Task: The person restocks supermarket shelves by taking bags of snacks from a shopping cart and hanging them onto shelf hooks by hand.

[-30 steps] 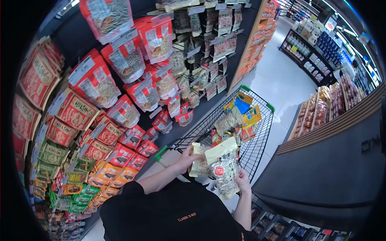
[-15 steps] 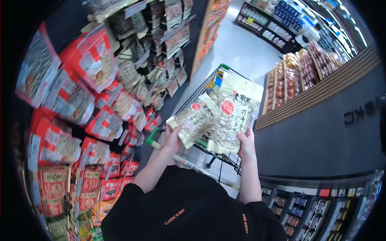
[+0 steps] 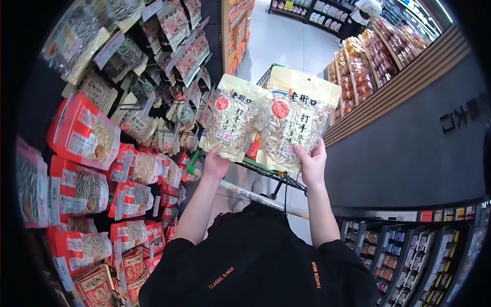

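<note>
My left hand [image 3: 217, 163] grips the bottom of a bag of sunflower seeds [image 3: 234, 122], cream at the top with a clear front and a red round mark. A second seed bag [image 3: 294, 123] of the same design, a little larger, is in my right hand [image 3: 312, 159], thumb pressed on its front. Both bags are upright side by side, faces toward me, the larger one touching or slightly overlapping the smaller. Behind and below them is a shopping cart [image 3: 255, 166], mostly hidden by the bags. Its handlebar [image 3: 245, 192] crosses in front of my body.
Hanging racks on the left hold red seed bags [image 3: 89, 133] and other packets [image 3: 176, 23]. On the right is a dark counter [image 3: 399, 163] with bulk snack bins [image 3: 358, 74] above it. A person [image 3: 365, 9] stands far back. Shelves of small goods [image 3: 404, 261] are at the lower right.
The smaller bag has turned from a slant to upright, level with the larger one. Both bags now face me more squarely. My view has shifted, so the racks and counter appear displaced.
</note>
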The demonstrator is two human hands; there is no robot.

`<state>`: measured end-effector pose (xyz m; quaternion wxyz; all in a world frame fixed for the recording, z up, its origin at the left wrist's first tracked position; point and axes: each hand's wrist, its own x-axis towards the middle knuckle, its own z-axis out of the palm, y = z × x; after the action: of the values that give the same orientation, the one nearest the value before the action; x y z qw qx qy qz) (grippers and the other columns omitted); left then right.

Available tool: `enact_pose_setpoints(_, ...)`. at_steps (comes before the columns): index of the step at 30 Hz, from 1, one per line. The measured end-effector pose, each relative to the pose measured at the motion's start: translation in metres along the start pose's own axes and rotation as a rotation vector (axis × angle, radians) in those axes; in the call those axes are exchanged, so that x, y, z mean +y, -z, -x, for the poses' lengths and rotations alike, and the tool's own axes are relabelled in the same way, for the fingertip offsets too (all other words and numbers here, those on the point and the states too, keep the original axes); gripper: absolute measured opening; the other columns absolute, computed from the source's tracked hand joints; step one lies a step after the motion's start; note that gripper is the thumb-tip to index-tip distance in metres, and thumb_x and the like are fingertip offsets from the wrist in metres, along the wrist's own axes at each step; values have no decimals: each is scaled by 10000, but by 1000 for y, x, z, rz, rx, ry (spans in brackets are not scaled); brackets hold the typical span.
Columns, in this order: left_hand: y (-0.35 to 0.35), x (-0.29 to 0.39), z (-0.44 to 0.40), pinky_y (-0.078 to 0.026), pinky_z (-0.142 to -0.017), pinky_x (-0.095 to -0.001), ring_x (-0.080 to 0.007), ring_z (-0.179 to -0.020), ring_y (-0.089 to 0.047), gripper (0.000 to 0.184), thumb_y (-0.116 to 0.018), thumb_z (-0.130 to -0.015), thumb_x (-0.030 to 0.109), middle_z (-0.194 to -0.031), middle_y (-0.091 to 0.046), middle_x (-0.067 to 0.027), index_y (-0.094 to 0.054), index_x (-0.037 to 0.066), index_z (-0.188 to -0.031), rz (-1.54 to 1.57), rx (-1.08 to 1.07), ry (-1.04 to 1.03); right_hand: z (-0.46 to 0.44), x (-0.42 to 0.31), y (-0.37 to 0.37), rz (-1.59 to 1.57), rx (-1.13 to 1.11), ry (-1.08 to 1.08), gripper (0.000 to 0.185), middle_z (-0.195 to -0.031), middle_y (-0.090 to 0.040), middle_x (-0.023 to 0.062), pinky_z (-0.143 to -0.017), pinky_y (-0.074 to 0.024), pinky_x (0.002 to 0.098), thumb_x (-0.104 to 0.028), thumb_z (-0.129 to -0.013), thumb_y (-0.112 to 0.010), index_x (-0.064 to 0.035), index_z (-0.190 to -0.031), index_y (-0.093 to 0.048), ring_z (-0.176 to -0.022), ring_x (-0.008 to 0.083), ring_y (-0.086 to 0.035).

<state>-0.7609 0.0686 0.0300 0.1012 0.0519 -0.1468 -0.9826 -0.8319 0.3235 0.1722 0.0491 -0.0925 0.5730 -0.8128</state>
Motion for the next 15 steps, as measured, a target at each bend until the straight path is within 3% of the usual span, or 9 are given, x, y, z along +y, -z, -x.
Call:
enact_pose_setpoints(8,-11,0,-39,-288,-1112,-500,-348,-1302,-406,709,-580,-832,252,-1417,-419,-164,-282,31,-1437,-41,125,44,-79,22,28,-45,18,-45,544,-1157,-594,154,-887,-504,328,13,-793,-705,34,-1251,-413,-1019,198,-610)
enact_pose_setpoints(15,-25,-9,-81,-281,-1113,-512,-357,-1307,-394,700,-582,-823,197,-1418,-407,-165,-278,42,-1434,67,111,-57,-160,32,53,8,-6,-59,498,-1180,-583,120,-911,-473,316,38,-817,-662,15,-1261,-438,-1037,177,-583)
